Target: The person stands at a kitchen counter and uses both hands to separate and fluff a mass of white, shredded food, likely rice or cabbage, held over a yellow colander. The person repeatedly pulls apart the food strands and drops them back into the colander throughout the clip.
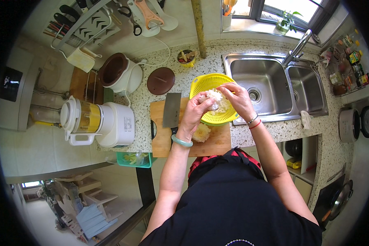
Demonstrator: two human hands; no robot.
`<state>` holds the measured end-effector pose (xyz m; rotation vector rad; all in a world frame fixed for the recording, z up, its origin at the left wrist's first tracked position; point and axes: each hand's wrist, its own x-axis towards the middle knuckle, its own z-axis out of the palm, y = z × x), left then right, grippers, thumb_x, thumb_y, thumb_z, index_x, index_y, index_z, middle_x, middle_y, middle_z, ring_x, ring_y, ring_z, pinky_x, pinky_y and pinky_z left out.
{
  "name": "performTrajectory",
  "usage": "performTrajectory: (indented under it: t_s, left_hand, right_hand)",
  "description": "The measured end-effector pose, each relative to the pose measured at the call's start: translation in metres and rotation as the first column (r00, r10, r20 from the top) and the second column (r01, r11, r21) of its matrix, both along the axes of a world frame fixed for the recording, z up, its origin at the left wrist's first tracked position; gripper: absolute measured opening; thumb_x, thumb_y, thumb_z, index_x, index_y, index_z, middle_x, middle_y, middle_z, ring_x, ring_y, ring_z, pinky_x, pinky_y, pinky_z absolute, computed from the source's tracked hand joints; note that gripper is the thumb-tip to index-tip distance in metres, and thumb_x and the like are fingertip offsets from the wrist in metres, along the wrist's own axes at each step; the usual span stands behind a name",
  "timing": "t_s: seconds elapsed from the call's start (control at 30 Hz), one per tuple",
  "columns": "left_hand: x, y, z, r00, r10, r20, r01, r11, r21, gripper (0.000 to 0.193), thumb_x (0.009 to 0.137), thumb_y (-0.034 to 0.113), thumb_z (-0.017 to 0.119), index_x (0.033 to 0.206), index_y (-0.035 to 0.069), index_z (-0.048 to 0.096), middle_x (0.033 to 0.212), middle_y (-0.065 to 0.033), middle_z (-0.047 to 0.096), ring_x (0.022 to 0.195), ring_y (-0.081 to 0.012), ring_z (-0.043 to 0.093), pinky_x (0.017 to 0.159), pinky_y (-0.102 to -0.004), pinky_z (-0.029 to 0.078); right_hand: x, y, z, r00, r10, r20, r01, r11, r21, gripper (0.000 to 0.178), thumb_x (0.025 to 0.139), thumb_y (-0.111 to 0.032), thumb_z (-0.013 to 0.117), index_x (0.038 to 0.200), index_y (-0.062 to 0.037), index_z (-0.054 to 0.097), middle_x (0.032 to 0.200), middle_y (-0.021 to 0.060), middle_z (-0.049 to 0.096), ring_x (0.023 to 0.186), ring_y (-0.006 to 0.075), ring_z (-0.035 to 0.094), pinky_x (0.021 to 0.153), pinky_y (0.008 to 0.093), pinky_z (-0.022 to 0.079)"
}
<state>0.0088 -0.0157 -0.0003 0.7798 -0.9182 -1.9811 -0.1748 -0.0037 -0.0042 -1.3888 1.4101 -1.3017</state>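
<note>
Both hands are over a yellow colander (197, 88) at the back edge of the cutting board (217, 143). A frilly white clump, seemingly white fungus (214, 96), is gripped by my left hand (195, 113), thumb and fingers closed round it. My right hand (238, 98) pinches its upper right side with fingertips together. More pale frilly pieces (223, 107) lie in the colander below. Another yellowish-white ruffled clump (201, 133) rests on the board, to the right of my left wrist. Left of that wrist lies a cleaver (172, 110), its handle partly behind my forearm.
A double steel sink (260, 86) with a faucet (298, 48) is on the right. Leftward stand a white blender (98, 121), a white pot with a brown inside (121, 74) and a round brown lid (160, 80). A green bin (135, 159) sits below the counter edge.
</note>
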Motion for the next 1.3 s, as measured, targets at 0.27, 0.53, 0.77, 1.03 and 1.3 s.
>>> performTrajectory:
  t_s: [0.27, 0.53, 0.77, 1.03, 1.3]
  left_hand:
    - [-0.006, 0.003, 0.007, 0.929, 0.139, 0.344, -0.045, 0.963, -0.266, 0.024, 0.090, 0.014, 0.068, 0.109, -0.001, 0.066, 0.090, -0.0025, 0.069, 0.079, -0.0060, 0.063, 0.071, -0.0209, 0.052]
    - [-0.012, 0.005, 0.021, 0.752, 0.333, 0.569, -0.008, 0.868, -0.497, 0.021, 0.087, 0.015, 0.070, 0.101, -0.001, 0.068, 0.089, -0.0077, 0.069, 0.078, -0.0100, 0.063, 0.071, -0.0254, 0.050]
    - [-0.010, 0.003, 0.015, 0.735, 0.423, 0.530, 0.014, 0.772, -0.635, 0.021, 0.088, 0.014, 0.070, 0.104, 0.000, 0.069, 0.089, -0.0035, 0.070, 0.077, -0.0059, 0.061, 0.069, -0.0226, 0.050]
    - [-0.009, 0.005, 0.013, 0.816, 0.283, 0.504, -0.037, 0.895, -0.444, 0.020, 0.089, 0.011, 0.068, 0.106, 0.001, 0.069, 0.089, -0.0015, 0.070, 0.078, -0.0041, 0.060, 0.070, -0.0204, 0.050]
    - [-0.005, 0.003, 0.010, 0.899, 0.142, 0.415, -0.033, 0.965, -0.260, 0.024, 0.090, 0.014, 0.068, 0.109, -0.001, 0.066, 0.093, -0.0024, 0.069, 0.081, -0.0055, 0.062, 0.073, -0.0213, 0.052]
  right_hand:
    - [0.004, 0.005, 0.026, 0.987, 0.092, -0.130, -0.109, 0.986, -0.129, 0.016, 0.086, -0.013, 0.068, 0.096, -0.0009, 0.069, 0.080, 0.0077, 0.064, 0.067, 0.0123, 0.060, 0.062, 0.0254, 0.049]
    - [0.007, 0.007, 0.042, 0.934, 0.057, -0.353, -0.159, 0.950, -0.268, 0.013, 0.079, -0.005, 0.070, 0.087, 0.0013, 0.062, 0.081, 0.0119, 0.063, 0.070, 0.0219, 0.065, 0.065, 0.0307, 0.054]
    - [0.011, 0.005, 0.040, 0.915, -0.001, -0.404, -0.125, 0.951, -0.285, 0.015, 0.076, -0.001, 0.070, 0.081, 0.0018, 0.057, 0.078, 0.0124, 0.062, 0.072, 0.0242, 0.067, 0.066, 0.0314, 0.055]
    - [0.017, 0.004, 0.021, 0.964, -0.078, -0.254, 0.024, 0.978, -0.208, 0.014, 0.075, -0.005, 0.071, 0.077, 0.0010, 0.058, 0.071, 0.0112, 0.065, 0.062, 0.0190, 0.064, 0.061, 0.0296, 0.052]
    - [0.005, -0.002, -0.002, 0.979, -0.037, 0.200, 0.020, 0.996, 0.085, 0.011, 0.077, -0.006, 0.069, 0.079, 0.0022, 0.061, 0.072, 0.0027, 0.064, 0.066, 0.0067, 0.060, 0.061, 0.0223, 0.050]
